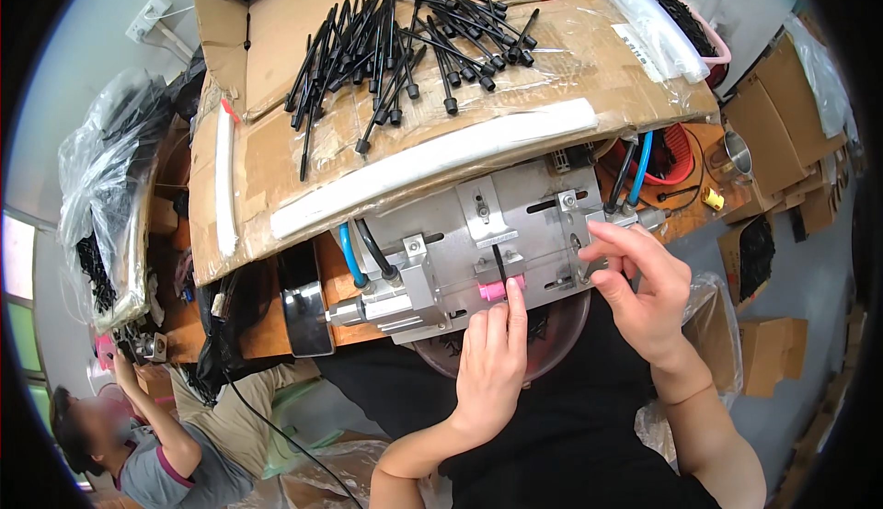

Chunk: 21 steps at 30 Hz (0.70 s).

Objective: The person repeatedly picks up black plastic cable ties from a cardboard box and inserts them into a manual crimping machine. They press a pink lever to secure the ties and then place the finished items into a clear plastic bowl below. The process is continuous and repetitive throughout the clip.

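A metal fixture [460, 210] with a pneumatic cylinder [391, 305] at its left lies in front of me. One thin black plastic rod [499, 259] is set in the slot at its middle, its near end running down to a bright pink block [491, 290]. My left hand [492, 362] reaches up from below, index finger stretched out and its tip on the pink block beside the rod. To the right, my right hand [644, 290] is raised by the fixture's right end, thumb and index finger apart, with nothing visible between them.
A cardboard sheet [267, 141] above the fixture carries a heap of black rods [377, 58] with knobbed ends. Blue air hoses [352, 256] run to the fixture. A bowl [561, 348] sits beneath it. At the right stand a red basket [679, 155] and a metal cup [731, 155]. Another person [175, 463] sits lower left.
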{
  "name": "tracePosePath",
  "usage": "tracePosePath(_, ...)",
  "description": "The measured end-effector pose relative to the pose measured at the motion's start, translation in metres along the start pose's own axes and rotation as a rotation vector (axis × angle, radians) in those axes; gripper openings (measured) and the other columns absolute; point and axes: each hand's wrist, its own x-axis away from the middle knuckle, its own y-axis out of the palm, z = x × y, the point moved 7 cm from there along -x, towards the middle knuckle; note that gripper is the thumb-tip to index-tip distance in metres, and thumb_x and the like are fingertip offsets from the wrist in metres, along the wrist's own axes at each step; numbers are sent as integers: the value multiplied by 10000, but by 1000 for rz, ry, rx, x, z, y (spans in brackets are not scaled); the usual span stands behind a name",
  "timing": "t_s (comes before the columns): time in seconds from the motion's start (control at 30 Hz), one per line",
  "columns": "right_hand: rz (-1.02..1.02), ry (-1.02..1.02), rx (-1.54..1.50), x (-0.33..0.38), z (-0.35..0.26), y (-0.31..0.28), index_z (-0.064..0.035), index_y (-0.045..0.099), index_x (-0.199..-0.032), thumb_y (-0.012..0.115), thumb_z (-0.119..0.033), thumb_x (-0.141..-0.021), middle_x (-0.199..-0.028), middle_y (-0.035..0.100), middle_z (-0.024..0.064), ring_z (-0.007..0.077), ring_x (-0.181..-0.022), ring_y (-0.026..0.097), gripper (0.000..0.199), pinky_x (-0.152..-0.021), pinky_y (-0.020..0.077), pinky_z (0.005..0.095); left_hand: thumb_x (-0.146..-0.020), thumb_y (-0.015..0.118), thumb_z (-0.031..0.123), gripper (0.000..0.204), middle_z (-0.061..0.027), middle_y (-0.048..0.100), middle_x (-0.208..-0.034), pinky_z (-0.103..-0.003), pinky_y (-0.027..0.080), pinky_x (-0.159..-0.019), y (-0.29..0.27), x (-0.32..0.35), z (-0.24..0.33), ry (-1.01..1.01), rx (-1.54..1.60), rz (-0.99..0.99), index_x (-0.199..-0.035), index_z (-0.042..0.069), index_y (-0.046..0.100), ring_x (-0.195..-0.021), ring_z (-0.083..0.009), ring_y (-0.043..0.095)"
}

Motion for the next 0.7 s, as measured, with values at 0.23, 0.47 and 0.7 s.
tracePosePath(0.23, 22, 24, 9, -9, 5, -3, 10, 657, -1150, 764, 11, -760, -820, 675, 93, 153, -629, 532, 405, -589, 447, 277, -741, 599, -43, 750, -119, 523, -1041, -343, 476, -858, -4, 0, -4, 12, 52, -39, -1448, -73, 351, -929, -256, 528)
tracePosePath(0.47, 118, -424, 413, -120, 5, 23, -4, 661, -845, 683, -25, -777, -845, 639, 117, 296, -843, 612, 75, -717, 504, 396, -727, 646, -53, 542, -158, 526, -1020, -409, 460, -830, -98, -102, -33, 134, -53, 316, -1258, -6, 548, -939, -309, 523)
tracePosePath(0.7, -178, -318, 708, -184, 23, 75, 6, 697, -777, 714, -71, -719, -926, 657, 155, 330, -973, 616, 98, -822, 534, 416, -780, 700, 13, 91, -79, 625, -893, -336, 468, -804, -120, -194, -104, 204, -79, 208, -870, 20, 688, -891, -242, 574)
